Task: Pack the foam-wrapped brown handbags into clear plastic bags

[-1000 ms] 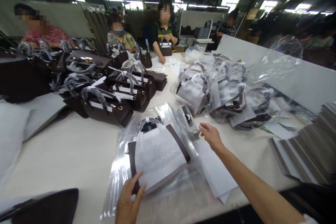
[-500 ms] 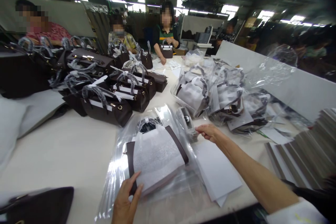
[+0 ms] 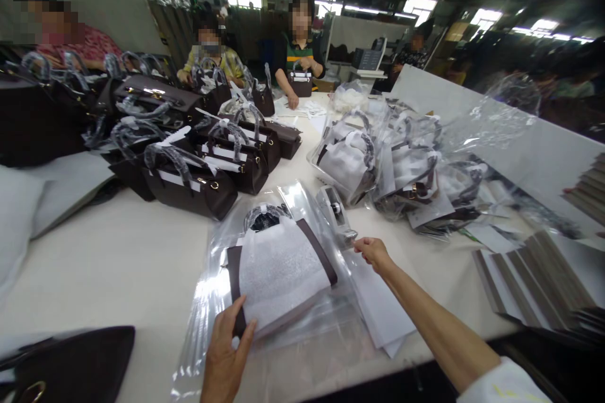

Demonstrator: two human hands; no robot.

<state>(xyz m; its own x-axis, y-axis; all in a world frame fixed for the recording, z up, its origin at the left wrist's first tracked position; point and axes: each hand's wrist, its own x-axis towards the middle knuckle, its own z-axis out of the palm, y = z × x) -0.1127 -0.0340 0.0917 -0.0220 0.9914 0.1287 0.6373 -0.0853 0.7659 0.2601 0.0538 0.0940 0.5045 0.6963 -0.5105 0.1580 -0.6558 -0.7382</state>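
- Since a second ago, your right hand [image 3: 373, 250] has drawn back a little toward you from the tape dispenser [image 3: 336, 214], and your left hand [image 3: 227, 352] has stayed put on the wrapped bag.
- Head view, left hand: it lies flat and open, fingers spread, pressing the near corner of the foam-wrapped handbag [image 3: 278, 274] through the clear plastic bag [image 3: 265, 327]. That pinning keeps bag and slippery film from sliding on the worktop [image 3: 118, 264]; nothing is gripped.
- Head view, right hand: the fingers are curled nearly together at the dispenser's near end, just right of the handbag. It may be pinching a bit of tape or the film edge; you cannot tell from this view.
- Under and beyond your right forearm lie white paper sheets [image 3: 378, 308], within easy reach.
- Further right of that hand sits a fanned stack of grey cards [image 3: 534, 277].
- Beyond the right hand, a heap of already bagged handbags [image 3: 401, 170] lies out of the way.
- Beyond the left hand stand unbagged dark handbags [image 3: 189, 182] with wrapped handles.
- Other people [image 3: 297, 56] work at the far end.
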